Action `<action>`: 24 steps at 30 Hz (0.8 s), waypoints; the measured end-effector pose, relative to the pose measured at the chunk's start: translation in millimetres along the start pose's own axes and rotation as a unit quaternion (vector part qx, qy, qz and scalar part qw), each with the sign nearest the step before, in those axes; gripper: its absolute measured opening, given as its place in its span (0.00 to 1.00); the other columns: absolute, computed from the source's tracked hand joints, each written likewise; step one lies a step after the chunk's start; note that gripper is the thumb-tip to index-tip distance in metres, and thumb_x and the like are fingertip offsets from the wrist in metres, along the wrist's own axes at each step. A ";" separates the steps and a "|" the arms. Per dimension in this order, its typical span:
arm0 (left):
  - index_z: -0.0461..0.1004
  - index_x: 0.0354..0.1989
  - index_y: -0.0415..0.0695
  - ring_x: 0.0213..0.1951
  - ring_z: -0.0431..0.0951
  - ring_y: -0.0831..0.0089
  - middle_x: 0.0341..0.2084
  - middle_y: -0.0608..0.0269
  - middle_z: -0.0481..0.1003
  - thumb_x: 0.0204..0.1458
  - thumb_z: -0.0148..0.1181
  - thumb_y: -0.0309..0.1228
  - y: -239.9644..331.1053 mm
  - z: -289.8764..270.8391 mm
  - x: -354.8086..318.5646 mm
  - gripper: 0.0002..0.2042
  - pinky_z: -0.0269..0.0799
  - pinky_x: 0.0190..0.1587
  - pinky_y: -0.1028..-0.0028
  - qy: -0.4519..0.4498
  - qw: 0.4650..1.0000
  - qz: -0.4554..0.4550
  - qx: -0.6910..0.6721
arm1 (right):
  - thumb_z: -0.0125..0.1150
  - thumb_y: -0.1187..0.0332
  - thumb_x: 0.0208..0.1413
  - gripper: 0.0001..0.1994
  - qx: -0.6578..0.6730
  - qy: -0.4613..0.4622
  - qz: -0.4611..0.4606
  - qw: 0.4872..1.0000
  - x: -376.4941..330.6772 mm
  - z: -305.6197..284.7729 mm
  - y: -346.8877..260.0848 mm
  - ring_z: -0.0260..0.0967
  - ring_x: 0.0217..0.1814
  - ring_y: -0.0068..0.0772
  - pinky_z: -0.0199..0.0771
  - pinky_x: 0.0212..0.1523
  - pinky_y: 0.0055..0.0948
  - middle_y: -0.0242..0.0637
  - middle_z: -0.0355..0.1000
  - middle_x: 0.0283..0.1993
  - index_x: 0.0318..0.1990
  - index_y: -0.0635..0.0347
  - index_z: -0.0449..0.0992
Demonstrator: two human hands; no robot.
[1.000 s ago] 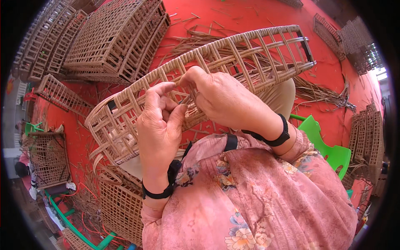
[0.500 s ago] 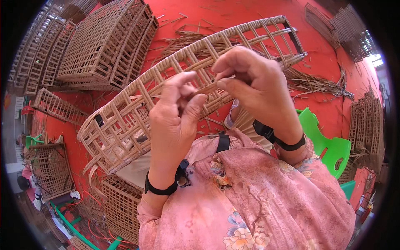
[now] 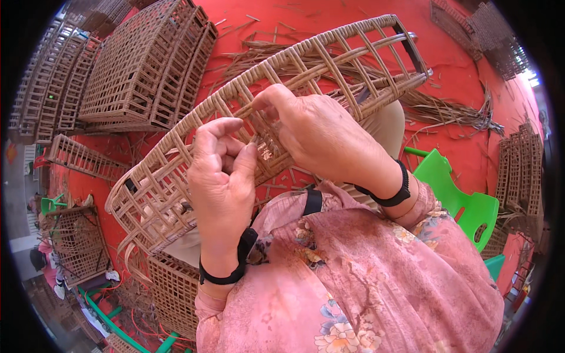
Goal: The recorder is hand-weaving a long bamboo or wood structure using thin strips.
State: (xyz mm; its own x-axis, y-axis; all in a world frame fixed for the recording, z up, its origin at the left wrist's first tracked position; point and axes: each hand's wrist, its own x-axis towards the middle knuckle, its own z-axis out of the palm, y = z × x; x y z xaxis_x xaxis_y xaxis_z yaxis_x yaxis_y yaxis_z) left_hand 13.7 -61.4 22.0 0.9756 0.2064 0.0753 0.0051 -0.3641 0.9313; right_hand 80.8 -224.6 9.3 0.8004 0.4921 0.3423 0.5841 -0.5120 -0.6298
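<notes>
A long woven cane panel (image 3: 235,112) runs slantwise across the middle of the frame, from the lower left up to the upper right, resting across the person's lap so that its open lattice sits close under both hands. The left hand (image 3: 220,182), at centre, has its fingers (image 3: 219,130) curled narrowly and pinched against the lower band of the panel, seemingly steadying the weave at the spot being worked. The right hand (image 3: 321,138), just beside it and touching the same stretch, bends its fingers (image 3: 272,99) over the panel's upper rail and down into the lattice, gripping the cane there; whether a loose strand is held between them cannot be told. Both wrists carry black bands (image 3: 393,191), and pink flowered sleeves (image 3: 353,276) fill the lower centre. A green plastic chair (image 3: 456,194) shows at the right. Beneath everything lies a red floor (image 3: 471,88), strewn with loose cane strips (image 3: 447,112) at the upper right. Finished panels are stacked (image 3: 141,65) at the upper left, more lean at the far right (image 3: 521,170), and a woven basket (image 3: 173,288) stands at the lower left near another cage-like frame (image 3: 73,241).
</notes>
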 end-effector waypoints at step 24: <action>0.71 0.55 0.41 0.34 0.73 0.85 0.42 0.64 0.78 0.60 0.62 0.23 -1.0 -4.9 8.8 0.15 0.70 0.34 0.83 0.106 0.985 0.111 -0.081 | 0.58 0.74 0.55 0.06 0.141 0.041 -0.004 0.989 -6.9 -11.5 11.9 0.76 0.34 0.54 0.75 0.35 0.46 0.48 0.76 0.29 0.40 0.62 0.74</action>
State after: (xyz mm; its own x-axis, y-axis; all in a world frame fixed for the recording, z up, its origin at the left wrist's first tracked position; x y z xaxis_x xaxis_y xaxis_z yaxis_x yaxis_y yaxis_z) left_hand 21.2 -54.8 23.5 0.8807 0.3296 0.3402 -0.2552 -0.2749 0.9270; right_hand 83.8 -242.2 7.5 0.8109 0.4309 0.3960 0.5388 -0.2858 -0.7925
